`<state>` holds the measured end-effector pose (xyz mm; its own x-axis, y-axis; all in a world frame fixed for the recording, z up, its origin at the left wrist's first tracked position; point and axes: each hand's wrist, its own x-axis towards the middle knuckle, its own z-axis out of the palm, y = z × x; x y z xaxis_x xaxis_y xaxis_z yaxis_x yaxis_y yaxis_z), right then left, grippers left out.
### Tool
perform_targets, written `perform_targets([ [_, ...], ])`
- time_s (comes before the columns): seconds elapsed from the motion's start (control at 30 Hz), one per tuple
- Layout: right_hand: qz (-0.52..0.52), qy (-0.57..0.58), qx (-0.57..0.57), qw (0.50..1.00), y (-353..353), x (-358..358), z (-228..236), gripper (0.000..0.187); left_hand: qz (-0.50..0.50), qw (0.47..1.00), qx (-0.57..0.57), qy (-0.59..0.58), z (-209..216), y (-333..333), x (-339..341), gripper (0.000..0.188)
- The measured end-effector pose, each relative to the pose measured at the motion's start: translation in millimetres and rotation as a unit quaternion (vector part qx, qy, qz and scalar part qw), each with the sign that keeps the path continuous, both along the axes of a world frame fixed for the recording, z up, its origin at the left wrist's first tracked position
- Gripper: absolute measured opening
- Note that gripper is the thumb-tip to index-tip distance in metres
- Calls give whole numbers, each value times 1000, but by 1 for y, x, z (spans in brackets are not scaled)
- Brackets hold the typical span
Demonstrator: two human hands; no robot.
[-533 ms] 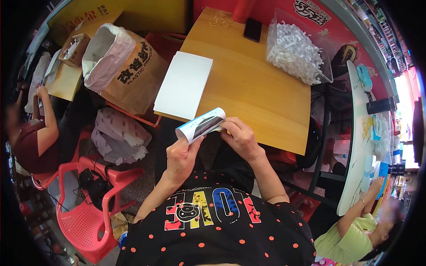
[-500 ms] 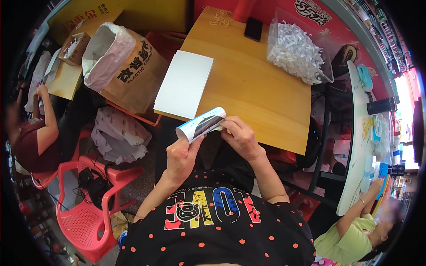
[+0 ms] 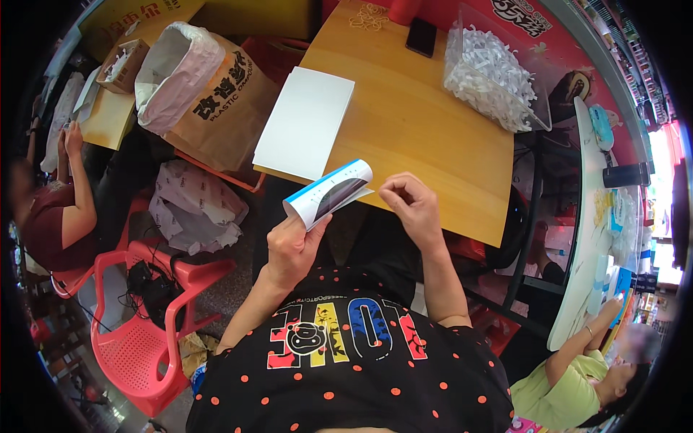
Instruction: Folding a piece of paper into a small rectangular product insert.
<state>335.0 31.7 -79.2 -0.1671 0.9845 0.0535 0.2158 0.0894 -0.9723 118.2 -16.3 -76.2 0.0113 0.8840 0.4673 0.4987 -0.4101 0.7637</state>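
My left hand (image 3: 291, 245) is closed around the lower end of a rolled printed sheet (image 3: 326, 192), which is white with blue and dark areas. The roll is tilted up to the right, with one edge standing loose. To the right of it, and apart from it, my right hand (image 3: 414, 205) is raised with its fingers curled and the thumb against them; whatever is in it, if anything, is hidden. Just beyond the roll, a stack of white paper (image 3: 307, 119) lies on the left side of the wooden table (image 3: 426, 137).
Rubber bands (image 3: 369, 17), a black phone (image 3: 421, 37) and a clear bin of white paper strips (image 3: 491, 79) are at the table's far side. Left are a large paper sack (image 3: 231, 115) and red chair (image 3: 137, 353). One person sits left, another right beside a white table (image 3: 574, 274).
My right hand has come away from the rolled sheet, moving right and slightly up, its fingers curled. The roll's right edge now hangs loose. My left hand keeps its hold.
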Motion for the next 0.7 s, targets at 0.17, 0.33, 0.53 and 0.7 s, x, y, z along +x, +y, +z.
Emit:
perform_targets([
  [0.17,78,-26,-99,992,11,9,10,19,-26,998,29,40,1,-1,0,18],
  [0.33,131,24,-177,975,13,16,9,22,-49,997,43,46,-1,-1,-2,19],
  [0.53,151,50,-233,959,14,19,8,22,-94,993,19,68,-1,-4,-8,20],
  [0.7,146,25,-234,961,12,16,3,22,-112,990,42,75,0,-1,-7,20],
])
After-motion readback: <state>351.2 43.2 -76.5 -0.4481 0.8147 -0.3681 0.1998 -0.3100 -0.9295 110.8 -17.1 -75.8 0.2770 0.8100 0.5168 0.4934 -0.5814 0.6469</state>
